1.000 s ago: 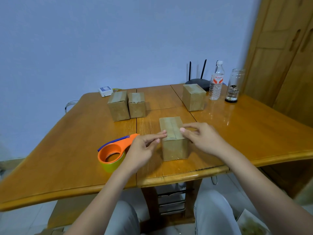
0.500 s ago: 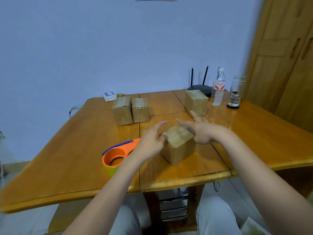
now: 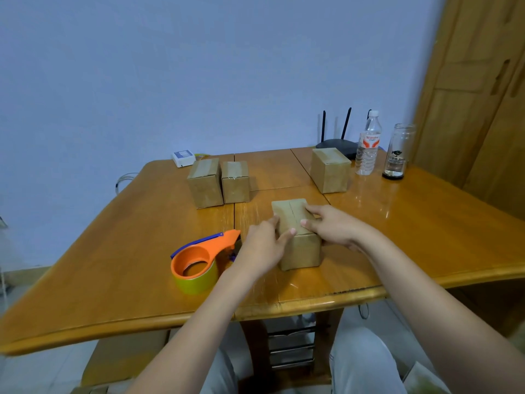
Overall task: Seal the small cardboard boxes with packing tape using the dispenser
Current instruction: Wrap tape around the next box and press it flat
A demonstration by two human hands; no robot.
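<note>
Since half a second ago, the small cardboard box (image 3: 295,231) in the middle of the frame has been turned from a diagonal tilt to sit flat and square on the wooden surface (image 3: 127,251), its top seam running away from the viewer. Both hands have closed in on it.

At the box's left edge, the left hand (image 3: 262,247) has loosely extended fingers (image 3: 285,237); one fingertip lies on the top near the front corner while the others rest against the left side. On the right half of the top lies the right hand (image 3: 331,226), fingers bent over the flap and the thumb reaching toward the seam; the box's right side is hidden behind this hand, so how far they wrap down cannot be told.

Just left of the left hand lies the orange tape dispenser (image 3: 199,257), holding a roll of yellowish tape, its blue-edged nose pointing toward the centre of the frame. No hand touches it.

Further up the frame, two taped boxes (image 3: 218,180) stand touching side by side, left of centre. A third box (image 3: 329,169) stands apart, right of centre. Behind it are a black router (image 3: 336,143) with two antennas, a clear water bottle (image 3: 368,143) and a glass jar (image 3: 397,152). A small white device (image 3: 183,157) sits at the far edge against a blue wall.
</note>
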